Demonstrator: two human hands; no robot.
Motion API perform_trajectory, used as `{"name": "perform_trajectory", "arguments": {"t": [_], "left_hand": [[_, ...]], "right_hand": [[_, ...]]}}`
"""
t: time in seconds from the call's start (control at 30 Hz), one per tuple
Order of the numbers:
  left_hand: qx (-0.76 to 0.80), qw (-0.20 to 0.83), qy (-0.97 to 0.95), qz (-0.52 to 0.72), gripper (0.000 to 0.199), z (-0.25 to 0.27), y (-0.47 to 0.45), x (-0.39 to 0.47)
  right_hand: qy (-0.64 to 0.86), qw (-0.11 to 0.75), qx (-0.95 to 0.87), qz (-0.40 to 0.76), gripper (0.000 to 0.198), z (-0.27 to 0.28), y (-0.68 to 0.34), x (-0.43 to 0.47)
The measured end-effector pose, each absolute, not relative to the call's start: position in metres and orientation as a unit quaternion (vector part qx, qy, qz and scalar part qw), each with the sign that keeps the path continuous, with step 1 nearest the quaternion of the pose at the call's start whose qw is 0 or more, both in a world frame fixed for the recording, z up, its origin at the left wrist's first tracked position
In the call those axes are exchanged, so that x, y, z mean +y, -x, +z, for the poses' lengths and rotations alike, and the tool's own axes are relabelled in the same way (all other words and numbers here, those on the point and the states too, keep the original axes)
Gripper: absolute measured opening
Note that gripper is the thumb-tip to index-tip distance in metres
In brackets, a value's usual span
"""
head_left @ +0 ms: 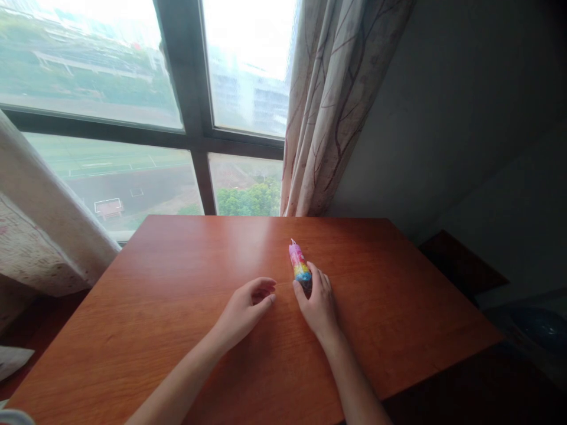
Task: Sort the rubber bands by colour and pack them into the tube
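A slim cylindrical pack [299,263], banded pink, yellow, blue and dark at its near end, lies lengthwise on the wooden table [177,330]. Its wrapping looks shiny, and a thin white strip sticks up from the far pink end. My right hand [316,300] grips the dark near end, thumb on the left side and fingers on the right; part of that end is hidden by the hand. To the left, apart from the pack, my left hand [250,304] hovers at or just above the tabletop. Its fingers are loosely curled, the thumb is apart from them, and nothing shows between them.
Beyond the far table edge stands a dark-framed window [190,136]. Patterned curtains hang on the right [328,106] and on the left [48,230]. The rim of a pale round object [18,416] shows at the bottom left corner. A bluish basin-like shape [543,327] sits in shadow at right.
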State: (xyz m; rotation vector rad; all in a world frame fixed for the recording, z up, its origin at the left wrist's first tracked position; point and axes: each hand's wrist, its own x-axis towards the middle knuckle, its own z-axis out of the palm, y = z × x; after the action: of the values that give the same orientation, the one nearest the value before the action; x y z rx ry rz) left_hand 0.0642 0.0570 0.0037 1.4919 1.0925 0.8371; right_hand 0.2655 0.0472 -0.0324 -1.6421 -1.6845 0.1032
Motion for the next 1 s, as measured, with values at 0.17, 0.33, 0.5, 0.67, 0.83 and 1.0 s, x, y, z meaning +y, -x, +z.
{"name": "perform_trajectory", "arguments": {"t": [0.17,0.33,0.5,0.67,0.83,1.0], "left_hand": [[0.458,0.529,-0.622,0.352,0.033,0.0036,-0.0646,0.0574],[0.457,0.529,-0.622,0.354,0.032,0.0035,-0.0646,0.0576],[0.456,0.530,-0.622,0.354,0.032,0.0034,-0.0643,0.0574],[0.457,0.531,-0.622,0.350,0.032,0.0040,-0.0645,0.0571],[0.459,0.532,-0.622,0.347,0.033,0.0038,-0.0644,0.0572],[0.460,0.532,-0.622,0.345,0.033,0.0045,-0.0643,0.0568]], "right_hand": [[0.649,0.389,-0.654,0.033,0.050,-0.0339,-0.2668,0.0477],[0.647,0.389,-0.655,0.028,0.050,-0.0348,-0.2675,0.0481],[0.649,0.386,-0.655,0.033,0.049,-0.0339,-0.2678,0.0483],[0.650,0.387,-0.654,0.026,0.050,-0.0341,-0.2681,0.0483],[0.650,0.391,-0.651,0.017,0.049,-0.0345,-0.2681,0.0483],[0.652,0.393,-0.648,0.024,0.050,-0.0346,-0.2687,0.0482]]}}
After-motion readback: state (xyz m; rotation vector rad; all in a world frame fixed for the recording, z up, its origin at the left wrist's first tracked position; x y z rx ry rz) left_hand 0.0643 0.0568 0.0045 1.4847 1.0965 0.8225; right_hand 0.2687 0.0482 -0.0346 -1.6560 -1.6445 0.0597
